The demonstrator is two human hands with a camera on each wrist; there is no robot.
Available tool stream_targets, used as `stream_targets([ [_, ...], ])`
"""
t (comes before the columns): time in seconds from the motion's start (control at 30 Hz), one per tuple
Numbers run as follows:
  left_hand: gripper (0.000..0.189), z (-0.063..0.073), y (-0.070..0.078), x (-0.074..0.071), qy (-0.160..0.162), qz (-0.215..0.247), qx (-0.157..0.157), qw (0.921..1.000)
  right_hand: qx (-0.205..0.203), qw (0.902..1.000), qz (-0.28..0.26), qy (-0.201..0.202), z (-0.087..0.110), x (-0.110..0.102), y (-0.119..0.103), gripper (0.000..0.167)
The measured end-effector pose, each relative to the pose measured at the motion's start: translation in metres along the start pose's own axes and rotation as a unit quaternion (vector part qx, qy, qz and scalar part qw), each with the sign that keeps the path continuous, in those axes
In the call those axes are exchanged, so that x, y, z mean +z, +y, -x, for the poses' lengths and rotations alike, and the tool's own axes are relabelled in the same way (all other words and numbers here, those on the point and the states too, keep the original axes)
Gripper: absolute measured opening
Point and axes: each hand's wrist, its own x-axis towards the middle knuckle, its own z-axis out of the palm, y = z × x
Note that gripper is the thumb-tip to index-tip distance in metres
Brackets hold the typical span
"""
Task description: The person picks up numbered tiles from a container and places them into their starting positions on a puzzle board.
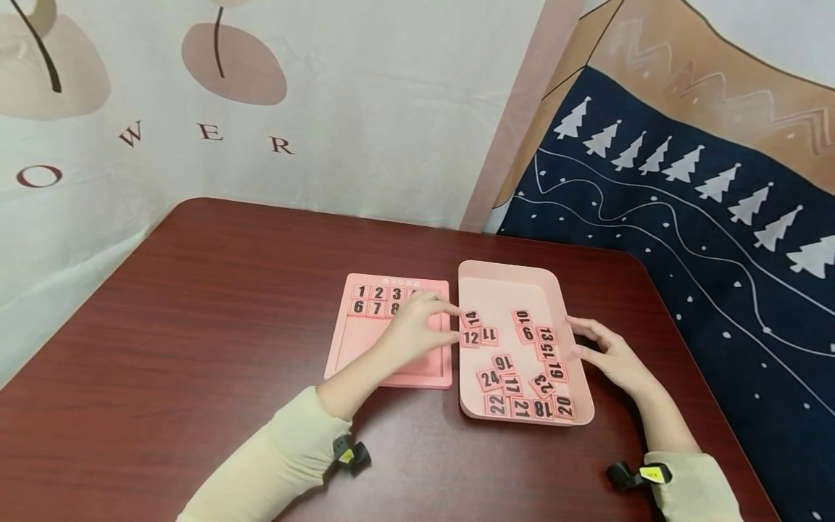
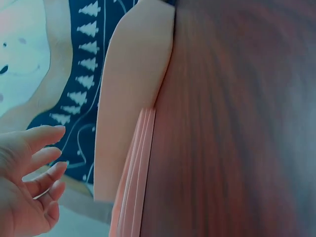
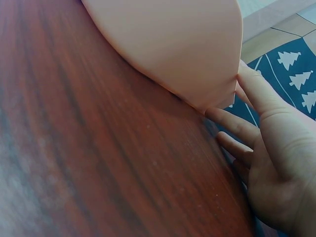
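Note:
A shallow pink tray (image 1: 522, 286) holds many loose number tiles, among them 14 (image 1: 470, 319), 12 (image 1: 470, 338) and 11 (image 1: 488, 335). My left hand (image 1: 417, 326) reaches over the pink number board (image 1: 335, 355), thumb and forefinger apart at the tray's left rim beside tiles 14 and 12. In the left wrist view its fingers (image 2: 47, 185) are loosely bent with nothing between them. My right hand (image 1: 613, 355) rests with its fingertips against the tray's right wall, as the right wrist view also shows. Tiles 1, 2, 3, 6 and 7 sit in order on the board; my left hand hides part of those rows.
The brown wooden table (image 1: 163, 348) carries both board and tray, which stand side by side. Behind it hang a pale printed cloth (image 1: 365, 109) and a dark blue cloth with white trees (image 1: 652, 188). A small black camera is strapped to each wrist.

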Motion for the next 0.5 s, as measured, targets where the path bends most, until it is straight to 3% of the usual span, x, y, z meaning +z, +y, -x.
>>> stream_targets([
  [0.27,0.033,-0.002,0.018,0.025,-0.064,-0.006,0.08,0.9947,-0.005,1.0,-0.004,-0.001,-0.001,0.0,0.0,0.049],
  [0.5,0.035,-0.008,0.032,0.045,-0.111,-0.031,0.094,0.9889,-0.004,1.0,-0.005,0.0,-0.001,0.0,0.001,0.049],
])
